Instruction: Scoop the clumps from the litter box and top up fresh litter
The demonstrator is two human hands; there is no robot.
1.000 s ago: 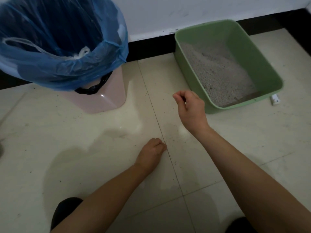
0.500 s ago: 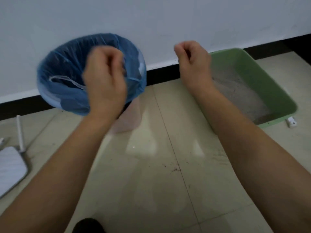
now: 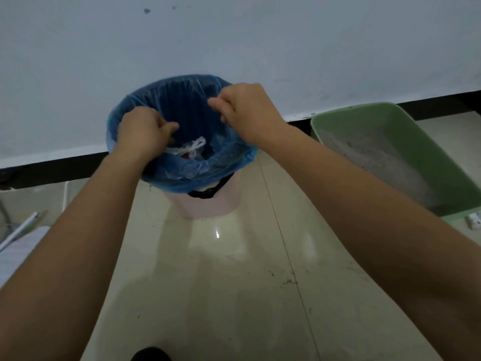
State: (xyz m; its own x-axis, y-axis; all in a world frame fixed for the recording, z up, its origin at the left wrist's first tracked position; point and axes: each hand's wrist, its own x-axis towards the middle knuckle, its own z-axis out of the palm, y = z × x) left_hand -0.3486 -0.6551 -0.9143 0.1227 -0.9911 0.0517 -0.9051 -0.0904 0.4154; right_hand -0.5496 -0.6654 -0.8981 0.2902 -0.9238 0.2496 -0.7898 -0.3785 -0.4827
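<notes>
Litter box (image 3: pixel 442 162): green plastic, on the floor at 3 o'clock of the frame, well apart from both hands. Grey litter (image 3: pixel 374 157) covers its bottom, with an uneven surface.

Near field: cream floor tiles (image 3: pixel 221 295), with dark specks (image 3: pixel 289 281) beside the grout line at 5 o'clock. Bare forearms enter from 7 and 4 o'clock. A white ribbed flat object (image 3: pixel 18 246) is cut off at 9 o'clock; type not identifiable. A small white object (image 3: pixel 475 220) lies just beside the box's near corner.

Mid field: pink waste bin (image 3: pixel 208 208) at centre, with a blue liner bag (image 3: pixel 187 175) folded over its rim and a knotted white plastic bag (image 3: pixel 194 149) inside.
- Left hand (image 3: pixel 143 131): over the bin's 8 o'clock rim, fingers curled in, thumb toward the opening. Nothing visible in it; contact with the liner cannot be told.
- Right hand (image 3: pixel 247 110): above the 2 o'clock rim, fingers curled, tips bunched against the thumb, no object visible.

Far field: black baseboard (image 3: pixel 52 170), pale wall (image 3: pixel 234 35).
</notes>
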